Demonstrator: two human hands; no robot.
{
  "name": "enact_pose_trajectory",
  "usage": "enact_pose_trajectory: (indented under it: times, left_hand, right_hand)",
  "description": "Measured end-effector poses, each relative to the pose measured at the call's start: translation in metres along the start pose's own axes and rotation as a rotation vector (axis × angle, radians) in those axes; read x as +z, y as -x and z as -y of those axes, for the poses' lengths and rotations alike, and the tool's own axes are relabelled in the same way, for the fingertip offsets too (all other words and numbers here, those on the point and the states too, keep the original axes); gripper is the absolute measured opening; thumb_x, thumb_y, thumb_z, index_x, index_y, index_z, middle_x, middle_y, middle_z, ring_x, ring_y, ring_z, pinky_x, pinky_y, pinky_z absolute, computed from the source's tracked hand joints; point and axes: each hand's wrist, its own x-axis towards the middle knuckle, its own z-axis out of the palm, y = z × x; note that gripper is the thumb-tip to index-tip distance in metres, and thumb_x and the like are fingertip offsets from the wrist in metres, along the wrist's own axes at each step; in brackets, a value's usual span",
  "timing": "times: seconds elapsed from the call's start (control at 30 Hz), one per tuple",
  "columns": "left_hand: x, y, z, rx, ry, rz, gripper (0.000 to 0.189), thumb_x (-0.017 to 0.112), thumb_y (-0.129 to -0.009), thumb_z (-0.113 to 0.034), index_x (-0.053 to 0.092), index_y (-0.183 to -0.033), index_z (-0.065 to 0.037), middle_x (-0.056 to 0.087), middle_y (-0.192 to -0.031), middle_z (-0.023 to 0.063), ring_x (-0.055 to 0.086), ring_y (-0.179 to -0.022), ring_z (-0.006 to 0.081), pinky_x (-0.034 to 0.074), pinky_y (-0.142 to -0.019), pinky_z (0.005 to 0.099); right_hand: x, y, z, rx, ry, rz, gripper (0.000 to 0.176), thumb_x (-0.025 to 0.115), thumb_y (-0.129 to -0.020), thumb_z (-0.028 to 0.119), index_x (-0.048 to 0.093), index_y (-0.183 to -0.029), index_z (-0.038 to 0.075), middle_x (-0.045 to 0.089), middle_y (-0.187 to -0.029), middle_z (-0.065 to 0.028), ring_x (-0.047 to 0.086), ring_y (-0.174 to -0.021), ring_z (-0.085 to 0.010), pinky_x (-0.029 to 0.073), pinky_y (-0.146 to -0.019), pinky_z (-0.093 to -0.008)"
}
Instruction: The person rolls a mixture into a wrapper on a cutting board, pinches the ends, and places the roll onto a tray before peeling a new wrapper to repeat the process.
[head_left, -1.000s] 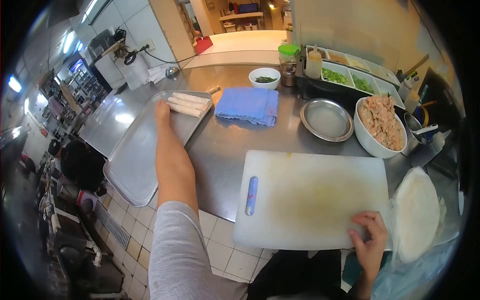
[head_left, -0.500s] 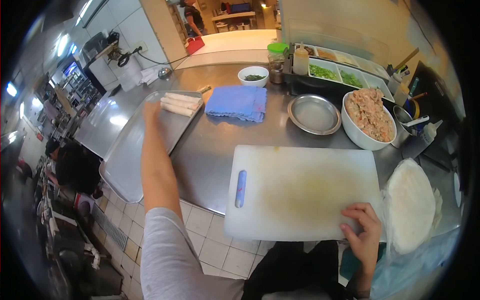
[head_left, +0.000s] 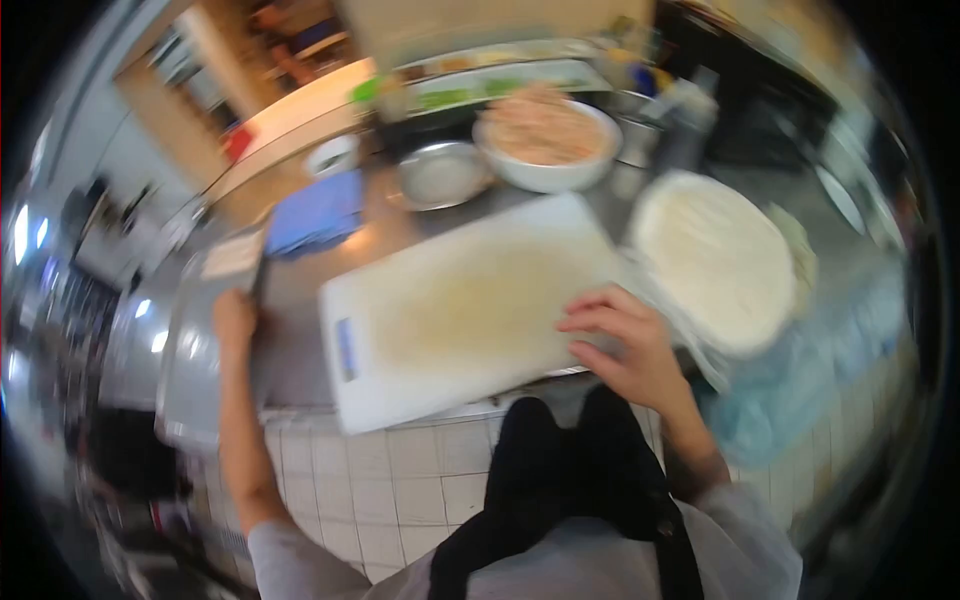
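My right hand (head_left: 628, 345) hovers at the near right edge of a white cutting board (head_left: 480, 290), thumb and fingers apart and nothing between them. Smeared by motion, my left hand (head_left: 236, 318) is over the right side of a metal tray (head_left: 195, 345); its fingers cannot be made out. Pale rolls (head_left: 232, 256) lie at the tray's far end, blurred. Right of the board is a stack of round white wrappers (head_left: 715, 262) in clear plastic. The board's surface is bare, with a yellowish stain in its middle.
Behind the board stand a white bowl of pinkish filling (head_left: 550, 145) and a shallow metal bowl (head_left: 443, 176). A folded blue cloth (head_left: 316, 212) lies beside the tray. Farther back are a small white bowl (head_left: 332, 156) and a topping rack (head_left: 500, 85). A bluish plastic bag (head_left: 790, 400) hangs at right.
My view has swung right and down, blurring the picture. My left hand has drawn back from the rolls toward me. My right hand stays by the board's edge.
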Motion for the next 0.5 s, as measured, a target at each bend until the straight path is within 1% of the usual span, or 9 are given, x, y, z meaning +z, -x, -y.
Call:
enact_pose_trajectory:
  times: [0.07, 0.1, 0.17, 0.2, 0.27, 0.3, 0.37, 0.47, 0.5]
  left_hand:
    - [0.005, -0.009, -0.008, -0.027, 0.079, -0.058, 0.021, 0.06, -0.083, -0.019, 0.065, -0.078, 0.002, 0.065, -0.081, 0.0252, 0.064, -0.08, 0.043, 0.047, -0.069, 0.0527]
    - [0.014, -0.018, 0.001, 0.049, 0.075, -0.089, 0.022, 0.059, -0.084, -0.018, 0.067, -0.082, 0.002, 0.065, -0.081, 0.0251, 0.064, -0.082, 0.0428, 0.048, -0.072, 0.0512]
    - [-0.011, -0.016, -0.02, 0.018, 0.114, -0.011, 0.02, 0.06, -0.085, -0.015, 0.068, -0.092, 0.002, 0.066, -0.08, 0.0247, 0.065, -0.085, 0.0427, 0.05, -0.075, 0.049]
    - [-0.019, -0.016, -0.03, 0.038, 0.127, -0.012, 0.02, 0.06, -0.085, -0.015, 0.068, -0.092, 0.002, 0.066, -0.08, 0.0247, 0.065, -0.085, 0.0427, 0.05, -0.075, 0.049]
    - [-0.037, -0.01, -0.041, 0.008, 0.113, -0.098, 0.024, 0.062, -0.086, -0.012, 0.066, -0.106, 0.001, 0.066, -0.09, 0.0247, 0.064, -0.093, 0.0428, 0.05, -0.08, 0.0466]
    - [-0.045, -0.007, -0.047, 0.007, 0.114, -0.1, 0.024, 0.062, -0.086, -0.012, 0.066, -0.106, 0.001, 0.066, -0.09, 0.0247, 0.064, -0.093, 0.0428, 0.05, -0.08, 0.0466]
    - [-0.064, 0.006, -0.067, 0.067, 0.202, -0.341, 0.032, 0.064, -0.086, -0.012, 0.062, -0.115, 0.0, 0.063, -0.109, 0.0237, 0.06, -0.105, 0.0417, 0.048, -0.087, 0.0445]
    - [-0.123, 0.053, -0.136, 0.101, 0.319, -0.265, 0.037, 0.065, -0.086, -0.015, 0.06, -0.12, 0.0, 0.057, -0.123, 0.0213, 0.055, -0.113, 0.0398, 0.045, -0.094, 0.0422]
    - [-0.132, 0.067, -0.154, 0.191, 0.41, -0.258, 0.038, 0.066, -0.085, -0.014, 0.06, -0.12, 0.0, 0.056, -0.123, 0.0204, 0.055, -0.114, 0.0386, 0.044, -0.095, 0.0418]
  right_hand:
    - [-0.016, 0.011, 0.006, -0.021, -0.032, -0.131, 0.027, 0.071, -0.072, -0.003, 0.071, -0.097, 0.005, 0.063, -0.105, -0.0098, 0.064, -0.096, -0.0227, 0.05, -0.082, -0.0309]
    - [-0.03, 0.02, 0.007, 0.021, 0.014, -0.173, 0.027, 0.071, -0.072, -0.003, 0.071, -0.097, 0.005, 0.063, -0.105, -0.0098, 0.064, -0.096, -0.0227, 0.05, -0.082, -0.0309]
    - [-0.055, 0.034, 0.009, 0.056, 0.132, -0.275, 0.022, 0.072, -0.077, 0.002, 0.069, -0.098, 0.006, 0.062, -0.105, -0.01, 0.063, -0.097, -0.0254, 0.05, -0.081, -0.0325]
    - [-0.07, 0.043, 0.003, 0.085, 0.241, -0.327, 0.024, 0.073, -0.076, 0.004, 0.069, -0.099, 0.006, 0.061, -0.105, -0.0095, 0.062, -0.098, -0.0259, 0.05, -0.083, -0.0328]
    - [-0.106, 0.056, -0.012, 0.088, 0.519, -0.395, 0.025, 0.075, -0.075, 0.006, 0.069, -0.099, 0.007, 0.062, -0.106, -0.0094, 0.061, -0.098, -0.0267, 0.049, -0.085, -0.0339]
    - [-0.12, 0.064, -0.022, 0.086, 0.519, -0.395, 0.025, 0.075, -0.075, 0.006, 0.069, -0.099, 0.007, 0.062, -0.106, -0.0094, 0.061, -0.098, -0.0267, 0.049, -0.085, -0.0339]
    - [-0.14, 0.077, -0.044, 0.14, 0.658, -0.224, 0.021, 0.076, -0.073, 0.01, 0.07, -0.094, 0.007, 0.063, -0.103, -0.008, 0.06, -0.096, -0.0273, 0.048, -0.086, -0.0356]
    - [-0.155, 0.08, -0.068, 0.236, 0.383, -0.185, 0.016, 0.076, -0.074, 0.012, 0.07, -0.088, 0.007, 0.064, -0.095, -0.0068, 0.06, -0.094, -0.0274, 0.047, -0.084, -0.0361]
    - [-0.158, 0.077, -0.068, 0.228, 0.38, -0.173, 0.016, 0.076, -0.074, 0.012, 0.07, -0.088, 0.007, 0.064, -0.095, -0.0068, 0.06, -0.094, -0.0274, 0.047, -0.084, -0.0361]
